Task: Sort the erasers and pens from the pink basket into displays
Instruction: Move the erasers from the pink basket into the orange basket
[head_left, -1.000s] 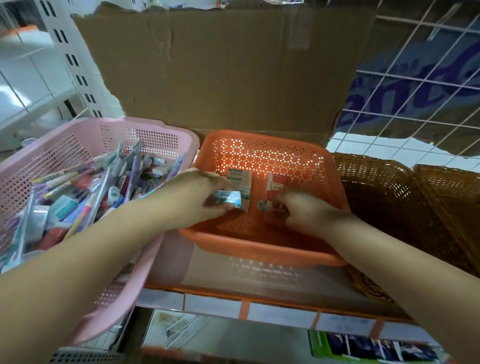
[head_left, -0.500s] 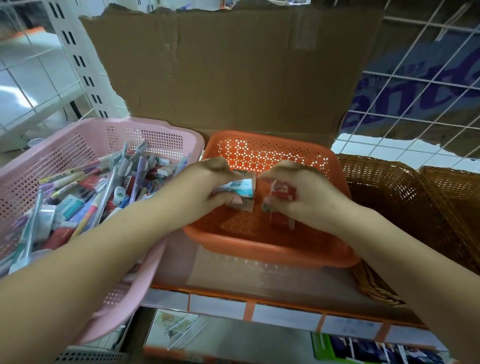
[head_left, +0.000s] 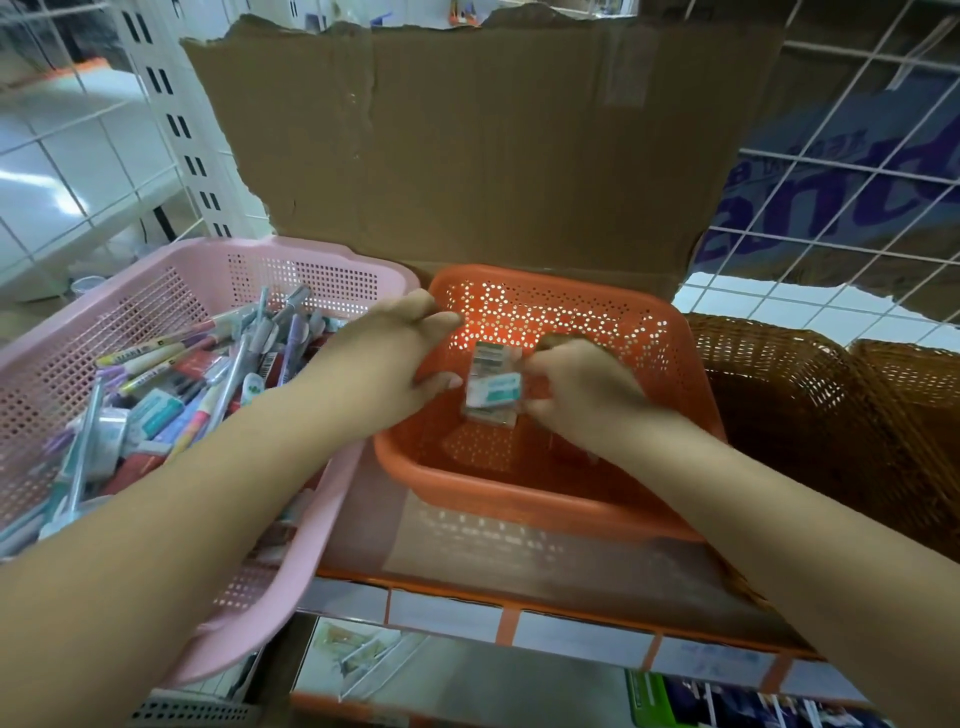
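Eraser (head_left: 492, 389) lies crosswise over the orange basket (head_left: 519, 501), right hand (head_left: 582, 387) pinching its right end, left hand (head_left: 387, 353) loosely curled, empty, just left.

Looks like a stationery shop to me: a display shelf (head_left: 571, 631) with label strips along its orange front rail, white wire grid panels (head_left: 857, 171), a slotted shelving upright (head_left: 176, 130), and baskets lined up side by side (the pink basket (head_left: 322, 270) is crammed with pens (head_left: 156, 358) and erasers (head_left: 155, 413)). There's more packaged stock (head_left: 727, 706) on the level below.
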